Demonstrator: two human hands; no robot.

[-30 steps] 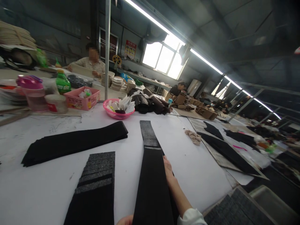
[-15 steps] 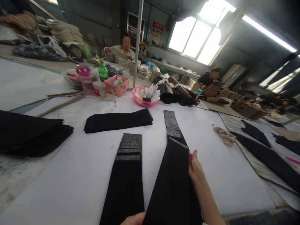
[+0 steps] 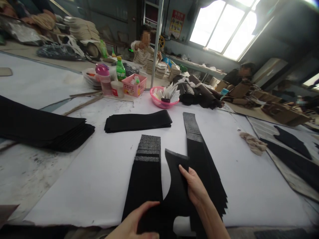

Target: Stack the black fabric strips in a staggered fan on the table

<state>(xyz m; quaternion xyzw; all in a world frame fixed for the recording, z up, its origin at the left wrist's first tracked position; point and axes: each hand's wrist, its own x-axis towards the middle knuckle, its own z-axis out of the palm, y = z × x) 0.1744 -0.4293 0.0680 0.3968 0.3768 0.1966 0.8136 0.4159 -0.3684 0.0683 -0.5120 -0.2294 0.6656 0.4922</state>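
My right hand [image 3: 196,189] pinches a black fabric strip [image 3: 175,186] near its far end, thumb on top. That strip is bent, with a thin grey edge at its tip. Close to me, my left hand [image 3: 137,219] grips the strip's near part; some of its fingers are hidden. Left of the strip lies a fanned stack of black strips [image 3: 143,179] with grey ends. Another fanned stack [image 3: 211,172], also grey at the far end, extends beneath and right of my right hand.
More black pieces lie stacked at the far left [image 3: 50,129] and mid-table [image 3: 138,121]. Behind are a pink basket [image 3: 164,103], a pink box [image 3: 134,87], a cup [image 3: 117,89] and a green bottle [image 3: 120,69]. A beige cloth [image 3: 253,143] lies right. People sit beyond.
My right hand has moved from the strip's right edge onto its top, and the strip now bends. My left hand has come further into view. The camera view has shifted.
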